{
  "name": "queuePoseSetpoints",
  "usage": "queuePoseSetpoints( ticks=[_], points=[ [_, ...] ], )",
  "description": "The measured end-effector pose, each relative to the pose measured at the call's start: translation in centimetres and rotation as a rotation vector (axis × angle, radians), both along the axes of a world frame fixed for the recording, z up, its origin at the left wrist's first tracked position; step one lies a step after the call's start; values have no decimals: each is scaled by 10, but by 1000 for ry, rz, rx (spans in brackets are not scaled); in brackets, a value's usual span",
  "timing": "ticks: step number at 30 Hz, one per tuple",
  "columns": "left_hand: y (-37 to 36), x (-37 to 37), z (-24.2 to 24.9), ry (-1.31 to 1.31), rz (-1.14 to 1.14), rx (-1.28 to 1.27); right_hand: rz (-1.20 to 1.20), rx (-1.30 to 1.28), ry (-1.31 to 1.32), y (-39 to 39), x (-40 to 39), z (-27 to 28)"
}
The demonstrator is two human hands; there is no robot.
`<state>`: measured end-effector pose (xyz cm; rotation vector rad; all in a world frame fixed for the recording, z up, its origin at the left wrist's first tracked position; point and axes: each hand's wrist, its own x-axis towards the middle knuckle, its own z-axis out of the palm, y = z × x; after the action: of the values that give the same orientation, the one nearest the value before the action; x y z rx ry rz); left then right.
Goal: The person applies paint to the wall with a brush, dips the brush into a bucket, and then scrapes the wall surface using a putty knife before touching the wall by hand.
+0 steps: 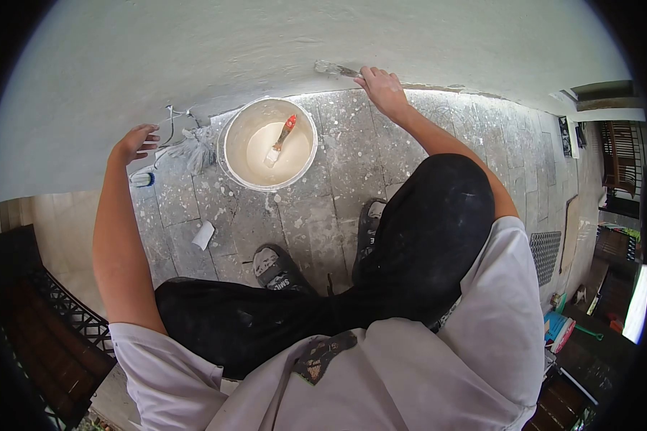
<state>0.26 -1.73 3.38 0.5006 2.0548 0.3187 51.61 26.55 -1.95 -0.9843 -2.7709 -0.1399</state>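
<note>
A pale shirt (pixel 388 381) fills the near edge of my feed. Beyond it, I see the right hand (pixel 384 90) closed around a brush (pixel 331 68) low by the wall (pixel 194 65); the left hand (pixel 136 144) hangs with fingers apart, holding nothing I can see. I'd keep the brush flat, stroke lightly sideways, and reload sparingly from the bucket (pixel 264 109).

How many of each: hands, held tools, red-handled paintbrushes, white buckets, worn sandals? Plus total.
Left hand and right hand: 2
Held tool, exact type unclear: 1
Red-handled paintbrush: 1
White bucket: 1
Left sandal and right sandal: 2
Total: 7
</note>
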Motion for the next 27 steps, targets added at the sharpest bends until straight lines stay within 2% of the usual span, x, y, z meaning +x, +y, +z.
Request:
queuePoseSetpoints(
  ticks=[9, 17, 27],
  points=[
    [-1, -10, -6, -35, 1, 19, -119, 70, -101, 40, 101, 3],
    [13, -3, -4, -19, -38, 24, -83, 44, -1, 25, 75, -2],
    [-4, -6, -5, -24, 8, 25, -123, 44, -62, 38, 93, 3]
  ],
)
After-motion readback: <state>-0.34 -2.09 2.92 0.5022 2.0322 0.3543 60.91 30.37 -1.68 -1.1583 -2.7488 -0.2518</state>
